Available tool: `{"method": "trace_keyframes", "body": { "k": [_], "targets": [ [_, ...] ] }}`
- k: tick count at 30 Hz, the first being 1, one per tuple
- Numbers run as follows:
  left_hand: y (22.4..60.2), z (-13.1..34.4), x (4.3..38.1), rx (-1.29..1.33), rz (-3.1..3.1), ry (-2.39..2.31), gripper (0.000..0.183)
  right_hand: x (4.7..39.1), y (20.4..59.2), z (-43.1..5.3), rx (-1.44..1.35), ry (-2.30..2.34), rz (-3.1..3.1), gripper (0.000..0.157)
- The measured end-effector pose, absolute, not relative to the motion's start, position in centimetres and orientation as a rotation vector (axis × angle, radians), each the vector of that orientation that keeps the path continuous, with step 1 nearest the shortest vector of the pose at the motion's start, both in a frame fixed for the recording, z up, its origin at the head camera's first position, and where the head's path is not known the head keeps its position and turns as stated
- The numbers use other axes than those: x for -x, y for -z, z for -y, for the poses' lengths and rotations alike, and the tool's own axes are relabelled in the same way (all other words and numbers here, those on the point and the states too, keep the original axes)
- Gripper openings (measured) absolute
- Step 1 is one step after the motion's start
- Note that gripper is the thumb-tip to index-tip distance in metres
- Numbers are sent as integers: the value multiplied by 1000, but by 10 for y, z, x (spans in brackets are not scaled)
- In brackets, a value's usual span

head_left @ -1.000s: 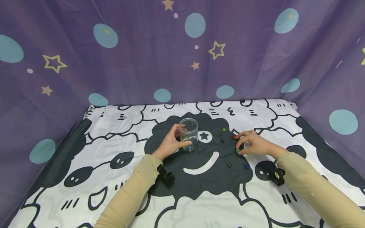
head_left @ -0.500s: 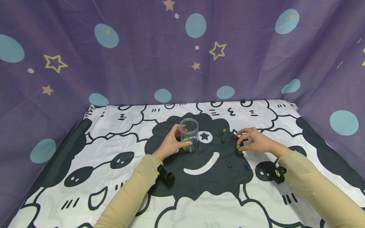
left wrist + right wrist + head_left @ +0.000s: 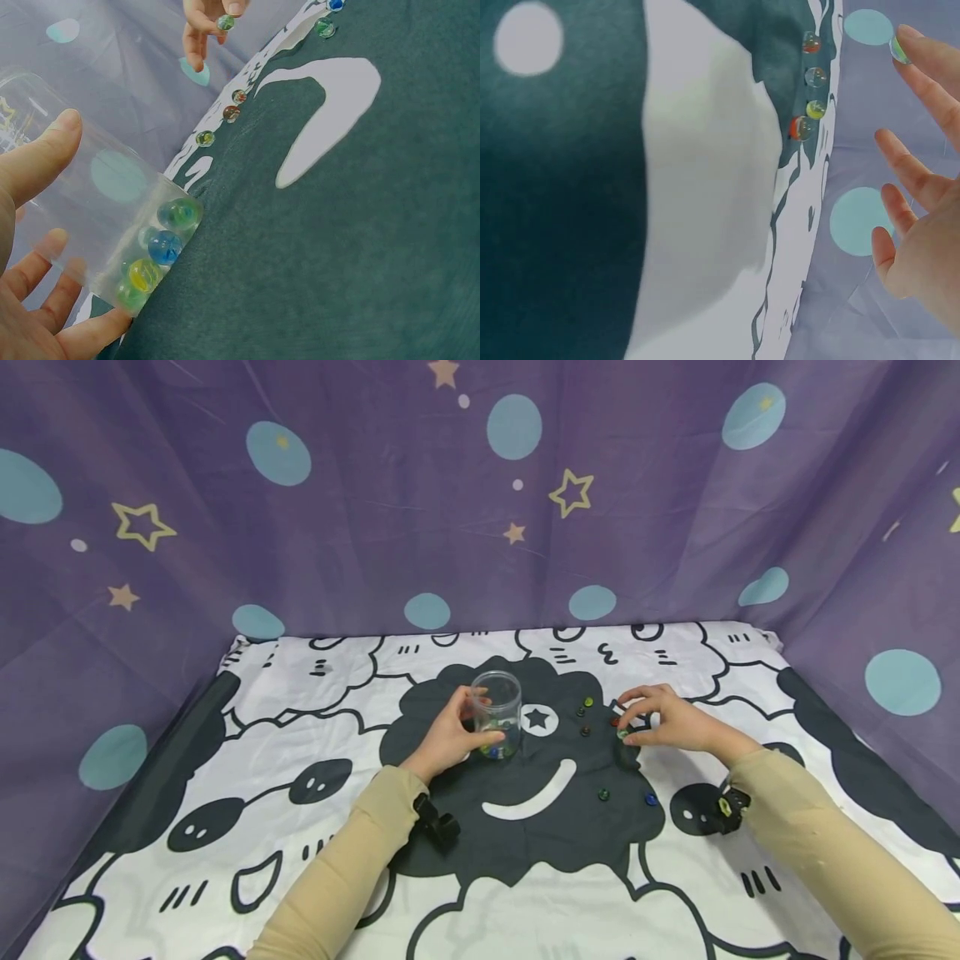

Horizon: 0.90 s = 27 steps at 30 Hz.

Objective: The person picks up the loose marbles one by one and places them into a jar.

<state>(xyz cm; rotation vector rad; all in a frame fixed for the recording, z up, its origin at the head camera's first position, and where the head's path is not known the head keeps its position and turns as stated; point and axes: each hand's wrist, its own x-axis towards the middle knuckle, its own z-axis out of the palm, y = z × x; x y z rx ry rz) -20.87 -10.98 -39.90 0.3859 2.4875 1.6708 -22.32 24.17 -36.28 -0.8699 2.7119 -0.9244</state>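
Observation:
My left hand [image 3: 444, 742] grips a clear plastic jar [image 3: 497, 697], thumb on the near side and fingers round the back. Several marbles lie at its bottom; a blue marble [image 3: 165, 247] and a yellow one [image 3: 145, 275] show in the left wrist view. My right hand [image 3: 678, 725], to the jar's right, pinches a green marble [image 3: 225, 23] between thumb and index finger, raised off the cloth. The other right fingers are spread. Just beyond that hand lies a red marble [image 3: 615, 722], close to its fingertips in the head view.
Between the hands, loose marbles include a yellow-green one [image 3: 588, 702], a dark one [image 3: 581, 712] and a reddish-brown one [image 3: 585, 731]. Nearer me lie a green marble [image 3: 603, 794] and a blue marble [image 3: 650, 799]. A purple curtain [image 3: 360, 560] hangs behind the patterned cloth [image 3: 540, 918].
My right hand has lifted the green marble from the cloth, rising and shifting slightly left with it. My left hand and the jar have stayed in place.

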Motion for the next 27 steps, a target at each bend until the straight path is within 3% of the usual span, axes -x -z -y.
{"method": "trace_keyframes", "body": {
  "k": [27],
  "targets": [
    [398, 110, 209, -401, -2475, -1683, 68, 229, 348, -214, 878, 992, -2650, 12]
  ]
}}
